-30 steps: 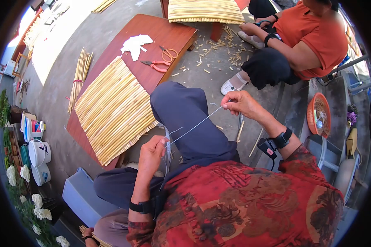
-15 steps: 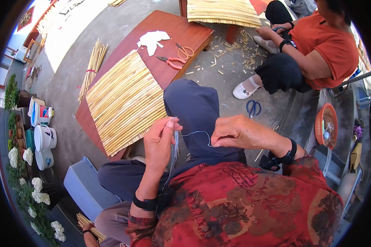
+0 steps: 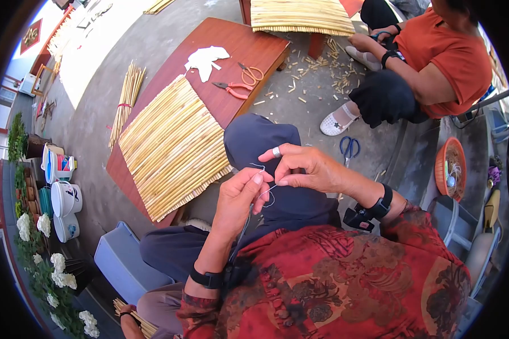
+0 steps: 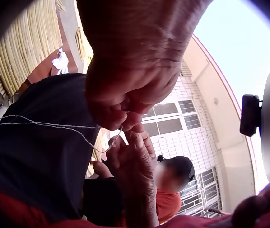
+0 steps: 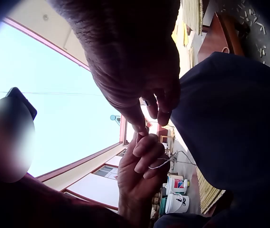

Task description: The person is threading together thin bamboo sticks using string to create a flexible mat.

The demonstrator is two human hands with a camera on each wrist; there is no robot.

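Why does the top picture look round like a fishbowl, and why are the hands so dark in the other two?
Head view: a fisheye lens bends the edges and leaves black corners, with bright sun on the bamboo mat. Left wrist view: the left hand is close, blurry and dark against bright sky. Right wrist view: the right hand is shadowed too, and the thread is barely visible.

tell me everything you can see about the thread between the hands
The thread is thin, pale and whitish, like fine string. It forms a small loop between the two hands above the dark-trousered knee. The left hand pinches it between thumb and fingertips; the right hand pinches it close by. A strand hangs down below the left hand, and the left wrist view shows strands trailing sideways across the trousers.
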